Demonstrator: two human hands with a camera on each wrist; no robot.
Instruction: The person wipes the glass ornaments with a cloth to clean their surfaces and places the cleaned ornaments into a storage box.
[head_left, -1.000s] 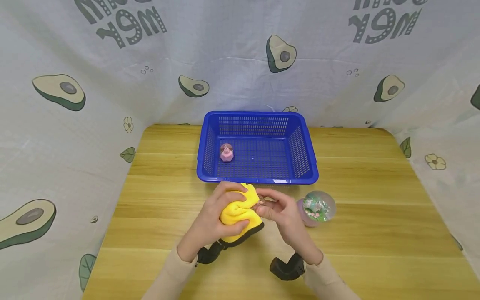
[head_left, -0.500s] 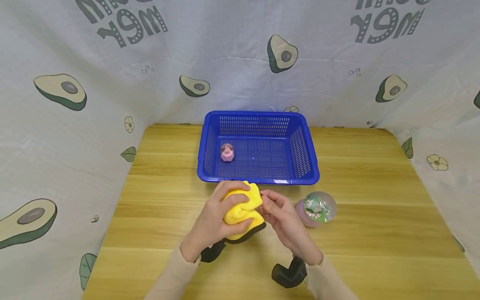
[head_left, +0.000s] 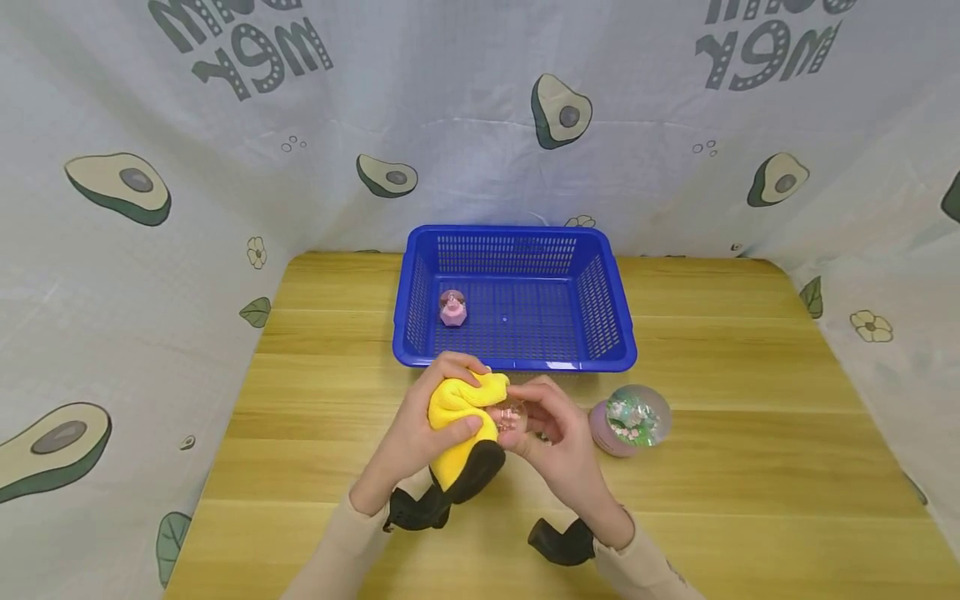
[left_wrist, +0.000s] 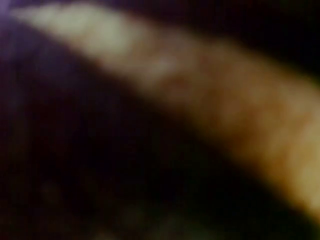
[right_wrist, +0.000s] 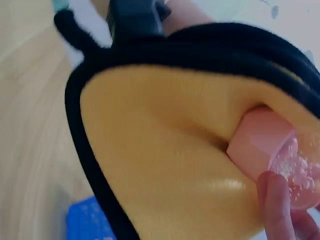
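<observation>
My left hand (head_left: pixel 420 425) grips a bunched yellow cloth (head_left: pixel 450 404) with a black edge, its fingers over the top and thumb in front. The fingertips of my right hand (head_left: pixel 558 437) pinch a small snow globe (head_left: pixel 512 416) by its clear dome. In the right wrist view the globe's pink faceted base (right_wrist: pixel 260 142) presses into a fold of the cloth. Just right of my right hand, a larger snow globe (head_left: pixel 636 417) with a lilac base and green and white figures stands tilted in view on the table. The left wrist view is dark and blurred.
A blue plastic basket (head_left: pixel 517 364) stands behind my hands on the wooden table (head_left: pixel 720 333). Inside it, at the left, is a small pink snow globe (head_left: pixel 453 308). A white curtain (head_left: pixel 480 100) printed with avocados hangs around the table.
Both hands have shifted slightly left. The cloth has turned so its dark edge hangs lower in front, and more of the small globe's clear dome shows between the hands.
</observation>
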